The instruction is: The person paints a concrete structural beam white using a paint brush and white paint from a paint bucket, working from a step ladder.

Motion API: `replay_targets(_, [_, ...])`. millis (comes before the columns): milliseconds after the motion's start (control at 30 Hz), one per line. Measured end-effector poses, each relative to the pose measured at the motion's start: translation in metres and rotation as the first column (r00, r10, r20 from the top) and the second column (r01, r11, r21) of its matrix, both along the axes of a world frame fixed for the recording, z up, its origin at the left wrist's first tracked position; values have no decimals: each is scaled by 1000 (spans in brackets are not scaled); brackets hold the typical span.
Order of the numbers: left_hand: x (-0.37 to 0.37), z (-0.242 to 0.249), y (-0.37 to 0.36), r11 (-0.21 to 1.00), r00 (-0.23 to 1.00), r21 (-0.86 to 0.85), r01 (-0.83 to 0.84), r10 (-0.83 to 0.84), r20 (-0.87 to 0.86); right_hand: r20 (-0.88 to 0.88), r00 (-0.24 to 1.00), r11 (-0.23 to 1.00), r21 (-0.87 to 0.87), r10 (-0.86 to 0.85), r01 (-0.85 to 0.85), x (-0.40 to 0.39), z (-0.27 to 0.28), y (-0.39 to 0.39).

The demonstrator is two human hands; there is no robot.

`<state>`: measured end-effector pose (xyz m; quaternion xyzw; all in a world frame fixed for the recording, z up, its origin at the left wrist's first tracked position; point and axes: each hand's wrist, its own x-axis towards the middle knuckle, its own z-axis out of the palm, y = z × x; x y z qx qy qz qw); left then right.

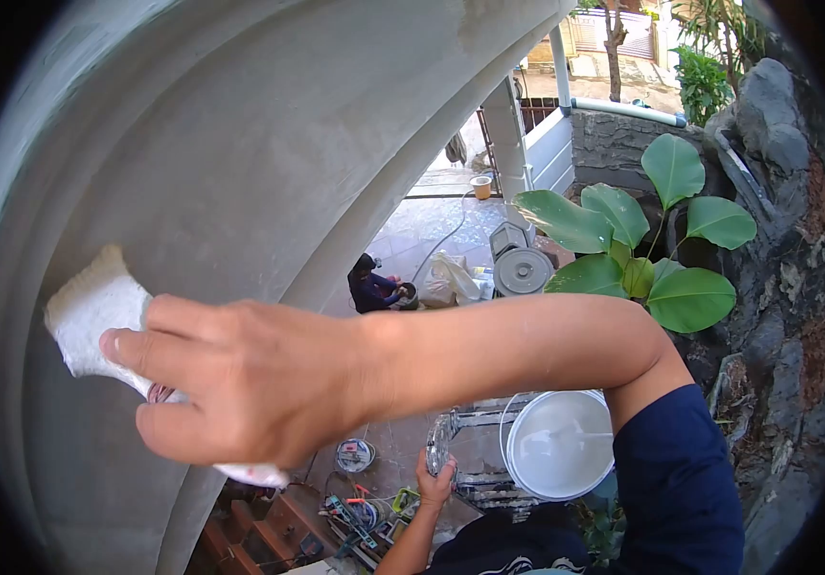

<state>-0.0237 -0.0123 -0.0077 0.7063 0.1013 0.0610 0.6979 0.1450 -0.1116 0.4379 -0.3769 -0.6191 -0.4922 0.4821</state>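
Observation:
My right hand [240,379] reaches across the view, its fingers closed around a broad paintbrush [106,321]. White paint coats the brush; its pale bristle tip lies right at the grey curved wall [240,144]. The handle's end shows below my palm. Lower down, my left hand [435,481] is closed on a grey, paint-smeared piece [439,441] beside the ladder [494,412]; I cannot tell whether this piece is part of the ladder. Right of it hangs a white bucket [561,446] with whitish paint inside and a wire handle.
Far below, a person [374,287] in dark clothing crouches near sacks [451,278] and a lidded grey bin [524,272]. Tools [360,513] and a small paint pail [355,454] are on the ground. Rough rock [786,287] and a large-leaved plant [686,297] stand at right.

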Motion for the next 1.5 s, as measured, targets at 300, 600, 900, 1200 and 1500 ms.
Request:
replay_targets(300, [1,3,-1,1000,1000,-12,19,-19,3,-619,747,966,225,244,-129,208,6,-161])
replay_targets(600, [3,-14,5,1000,1000,12,8,-8,28,-449,734,692,293,-510,660,207,30,-106])
replay_targets(900, [1,-25,8,995,999,96,18,-22,37,-98,982,984,-55,162,-168,-78,12,52])
replay_targets(1200, [1,-2,4,985,995,174,12,-29,94,-513,731,839,-38,450,-543,49,22,-22])
replay_targets(1500, [3,-16,1,988,991,152,-29,9,131,-805,567,927,58,-177,371,178,-8,-138])
